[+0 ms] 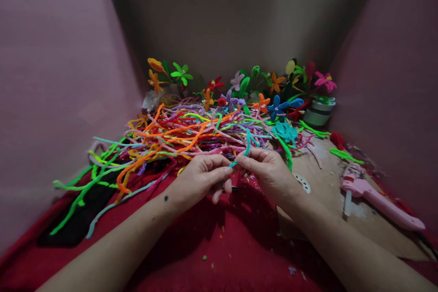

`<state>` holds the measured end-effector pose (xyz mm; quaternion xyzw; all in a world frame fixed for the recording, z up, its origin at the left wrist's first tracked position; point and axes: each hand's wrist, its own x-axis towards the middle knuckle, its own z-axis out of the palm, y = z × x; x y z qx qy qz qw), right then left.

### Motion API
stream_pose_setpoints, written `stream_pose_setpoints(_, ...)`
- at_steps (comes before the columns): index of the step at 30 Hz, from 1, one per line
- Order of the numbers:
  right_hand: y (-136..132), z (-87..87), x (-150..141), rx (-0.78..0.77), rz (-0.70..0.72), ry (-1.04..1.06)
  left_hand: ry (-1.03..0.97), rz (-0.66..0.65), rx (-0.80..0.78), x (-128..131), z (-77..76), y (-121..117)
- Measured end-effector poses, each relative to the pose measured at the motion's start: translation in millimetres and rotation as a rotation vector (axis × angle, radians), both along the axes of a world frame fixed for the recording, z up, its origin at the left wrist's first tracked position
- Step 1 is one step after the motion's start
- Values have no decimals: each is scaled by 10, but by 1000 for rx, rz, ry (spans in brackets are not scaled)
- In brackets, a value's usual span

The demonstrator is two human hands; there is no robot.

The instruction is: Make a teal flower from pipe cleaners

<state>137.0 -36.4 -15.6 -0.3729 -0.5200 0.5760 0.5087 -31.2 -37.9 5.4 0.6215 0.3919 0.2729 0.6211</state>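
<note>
A turquoise pipe cleaner (247,142) runs between my two hands, its free end sticking up above the fingers. My left hand (205,174) pinches one part of it between thumb and forefinger, the other fingers curled below. My right hand (268,171) grips it close by, thumb pressed against the forefinger. Just beyond the hands spreads a heap of loose pipe cleaners (191,134) in orange, pink, green, purple and other colours. To the right of the heap lies a turquoise pipe-cleaner flower (285,132). Part of the held pipe cleaner is hidden by my fingers.
A pink glue gun (376,200) rests on a cardboard sheet (318,173) at the right. Several pipe-cleaner flowers (276,107) stand along the back, near a pale green pot (319,112). A black flat object (68,223) lies at the left on the red cloth (205,264), which carries small scraps.
</note>
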Motion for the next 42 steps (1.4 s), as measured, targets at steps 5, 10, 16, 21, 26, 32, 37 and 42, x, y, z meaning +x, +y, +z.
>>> stream_pose_setpoints(5,-31,20,-22,9,1,31,118,16,67,26,12,-34)
stream_pose_setpoints(10,-111,36,-78,2,-110,-60,333,-103,148,35,54,-66)
stream_pose_setpoints(16,-62,4,-87,-210,32,200,271,-133,59,-51,71,0)
stream_pose_setpoints(21,-32,2,-66,-242,59,306,142,-109,20,-100,41,40)
stream_pose_setpoints(26,-49,4,-68,-241,40,289,120,-84,-1,-87,17,36)
stream_pose_setpoints(32,-46,-9,-88,-217,21,281,167,-38,44,-67,25,18)
stream_pose_setpoints(37,-54,9,-91,-227,11,299,180,-34,54,-54,26,10)
stream_pose_setpoints(42,-40,32,-45,-197,-22,314,314,-36,207,-109,137,47)
